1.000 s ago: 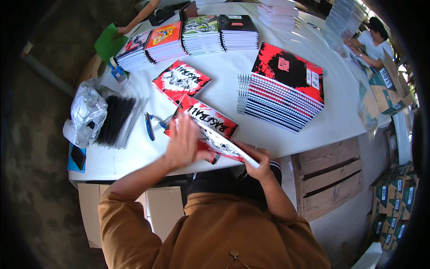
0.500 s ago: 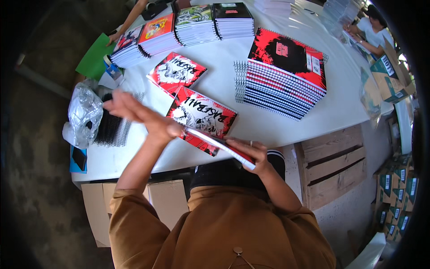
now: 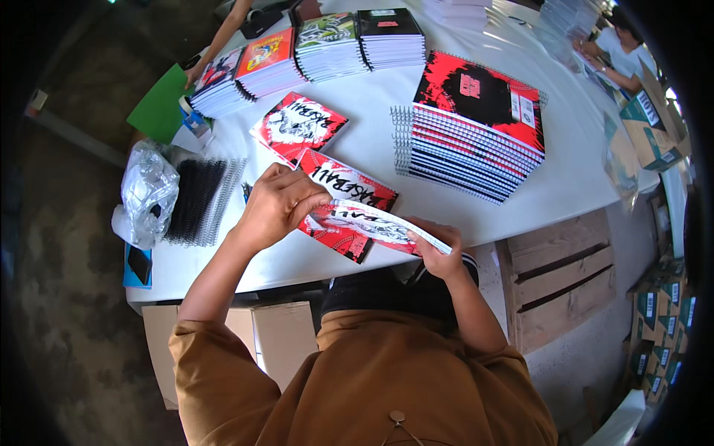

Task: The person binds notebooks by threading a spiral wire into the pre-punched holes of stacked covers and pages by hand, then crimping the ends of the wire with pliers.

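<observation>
Between my hands a notebook [image 3: 375, 225] with a red and white cover is held tilted, its white page edges turned up toward me. The fingers of my left hand [image 3: 277, 206] pinch its left end. At the other end my right hand [image 3: 437, 249] grips it, thumb on the near side and fingers behind. Just beyond lies another red and white notebook [image 3: 346, 178], partly hidden by the held one. Farther back is a similar notebook [image 3: 300, 125]. To the right stands a tall stack of spiral-bound notebooks [image 3: 476, 126] with red and black covers.
Black wire binding coils [image 3: 195, 201] lie at the left beside a crumpled clear plastic bag [image 3: 151, 189]. Stacks of notebooks [image 3: 323, 48] line the back. Another person's hand touches a green sheet [image 3: 160, 104]. A wooden pallet [image 3: 561, 279] and cartons [image 3: 658, 327] are at the right.
My left hand, blurred and with fingers spread before, has closed on the notebook's left end. The notebook has tipped, so its red and white cover now shows more.
</observation>
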`<control>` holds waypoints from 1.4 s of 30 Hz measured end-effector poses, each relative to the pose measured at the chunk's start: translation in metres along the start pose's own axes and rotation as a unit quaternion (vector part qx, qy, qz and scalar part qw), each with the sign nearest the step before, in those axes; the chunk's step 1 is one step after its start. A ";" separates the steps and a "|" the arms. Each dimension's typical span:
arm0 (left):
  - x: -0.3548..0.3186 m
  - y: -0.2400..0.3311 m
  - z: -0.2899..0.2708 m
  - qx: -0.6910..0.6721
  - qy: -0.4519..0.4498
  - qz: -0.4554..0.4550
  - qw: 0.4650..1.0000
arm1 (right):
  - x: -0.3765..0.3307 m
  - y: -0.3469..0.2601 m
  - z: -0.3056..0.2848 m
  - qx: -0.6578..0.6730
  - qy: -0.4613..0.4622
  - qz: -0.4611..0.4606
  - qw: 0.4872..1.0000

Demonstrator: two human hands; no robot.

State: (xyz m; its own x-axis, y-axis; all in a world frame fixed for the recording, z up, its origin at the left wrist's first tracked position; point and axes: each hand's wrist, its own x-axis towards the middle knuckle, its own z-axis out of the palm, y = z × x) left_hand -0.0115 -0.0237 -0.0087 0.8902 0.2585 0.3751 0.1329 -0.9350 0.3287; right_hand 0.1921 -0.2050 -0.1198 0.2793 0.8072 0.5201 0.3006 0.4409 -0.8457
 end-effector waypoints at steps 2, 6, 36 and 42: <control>0.006 0.006 0.000 0.083 0.012 0.046 0.995 | 0.001 0.001 0.003 -0.002 0.001 -0.008 1.000; -0.005 -0.007 0.004 0.037 -0.026 0.034 0.998 | 0.003 -0.001 0.003 -0.004 -0.013 -0.012 1.000; 0.013 0.026 -0.014 0.148 -0.053 -0.005 0.988 | 0.006 -0.009 0.013 -0.042 -0.027 -0.041 0.998; 0.010 0.027 -0.008 0.178 -0.040 -0.042 0.982 | 0.005 -0.012 0.018 0.050 -0.011 0.041 0.998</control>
State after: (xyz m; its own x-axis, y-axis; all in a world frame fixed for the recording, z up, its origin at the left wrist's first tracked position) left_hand -0.0031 -0.0446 0.0111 0.8987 0.3324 0.2863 0.3392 -0.9403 0.0270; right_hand 0.1735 -0.1991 -0.1093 0.2788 0.8502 0.4466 0.1853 0.4087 -0.8937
